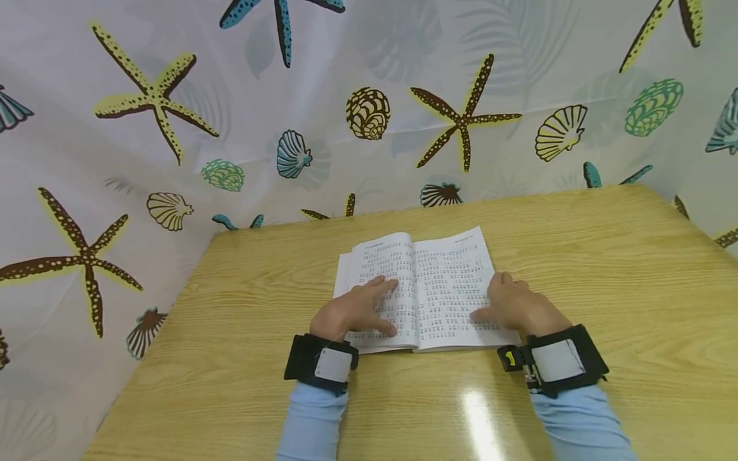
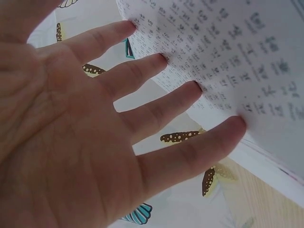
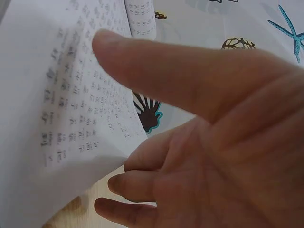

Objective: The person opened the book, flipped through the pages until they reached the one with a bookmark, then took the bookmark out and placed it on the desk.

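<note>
An open book [image 1: 444, 288] with printed pages lies on the wooden table. My left hand [image 1: 354, 310] is over its left page, fingers spread. In the left wrist view, straight fingertips [image 2: 235, 126] of the left hand [image 2: 71, 128] touch the printed page [image 2: 228, 52]. At the right page's outer edge is my right hand [image 1: 521, 307]. Its thumb [image 3: 142, 66] extends over the right page [image 3: 71, 104] in the right wrist view; whether it touches the paper I cannot tell. The other fingers of the right hand [image 3: 228, 152] are loosely bent beside the page's edge, which curves up a little.
The wooden table [image 1: 259, 288] extends to both sides of the book. Behind it hangs a white cloth [image 1: 334, 96] printed with starfish and shells. Black straps [image 1: 323, 363] with pale plates circle both wrists, above light blue sleeves [image 1: 314, 416].
</note>
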Action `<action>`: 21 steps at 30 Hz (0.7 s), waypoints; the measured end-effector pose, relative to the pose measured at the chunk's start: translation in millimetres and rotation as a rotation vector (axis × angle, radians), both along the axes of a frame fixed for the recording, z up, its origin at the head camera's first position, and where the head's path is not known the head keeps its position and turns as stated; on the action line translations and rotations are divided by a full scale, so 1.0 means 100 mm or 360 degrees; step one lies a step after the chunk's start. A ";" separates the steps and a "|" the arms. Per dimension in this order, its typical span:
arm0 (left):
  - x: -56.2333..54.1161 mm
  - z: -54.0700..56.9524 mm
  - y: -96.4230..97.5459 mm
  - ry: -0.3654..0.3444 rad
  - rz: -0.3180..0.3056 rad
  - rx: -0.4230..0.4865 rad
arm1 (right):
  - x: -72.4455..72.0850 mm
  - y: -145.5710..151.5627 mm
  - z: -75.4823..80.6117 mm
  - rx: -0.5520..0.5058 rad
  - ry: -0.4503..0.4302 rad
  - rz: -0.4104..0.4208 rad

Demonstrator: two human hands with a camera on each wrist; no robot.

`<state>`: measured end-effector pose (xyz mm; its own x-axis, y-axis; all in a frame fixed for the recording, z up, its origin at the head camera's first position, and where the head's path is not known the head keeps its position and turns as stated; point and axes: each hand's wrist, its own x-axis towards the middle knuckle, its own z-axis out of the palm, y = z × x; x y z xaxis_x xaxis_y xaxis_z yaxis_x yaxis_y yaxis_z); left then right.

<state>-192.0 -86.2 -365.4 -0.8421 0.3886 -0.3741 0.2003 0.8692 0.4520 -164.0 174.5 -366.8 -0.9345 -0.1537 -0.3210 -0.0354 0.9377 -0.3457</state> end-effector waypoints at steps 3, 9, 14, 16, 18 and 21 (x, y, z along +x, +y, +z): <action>0.00 -0.01 0.00 -0.0009 0.0009 -0.0001 | 0.00 -0.01 0.00 0.0003 -0.0011 -0.0011; 0.00 -0.02 -0.01 -0.0008 0.0000 -0.0008 | -0.01 -0.02 -0.02 -0.0096 0.0271 -0.0058; -0.01 -0.01 0.00 0.0003 -0.0005 -0.0013 | -0.03 -0.02 -0.03 -0.0342 0.0726 -0.0120; -0.01 -0.02 0.00 0.0008 -0.0009 -0.0013 | -0.03 0.00 -0.04 -0.0380 0.0768 -0.0118; -0.01 -0.01 0.00 0.0007 -0.0010 -0.0011 | -0.04 0.01 -0.05 -0.0419 0.0738 -0.0107; 0.00 -0.01 0.00 0.0003 -0.0010 -0.0005 | -0.03 0.04 -0.03 -0.0649 0.0520 -0.0037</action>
<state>-192.3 -86.6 -366.5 -0.8404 0.3927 -0.3736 0.2068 0.8694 0.4488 -167.4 178.1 -370.2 -0.9806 -0.1832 0.0695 -0.1831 0.7309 -0.6575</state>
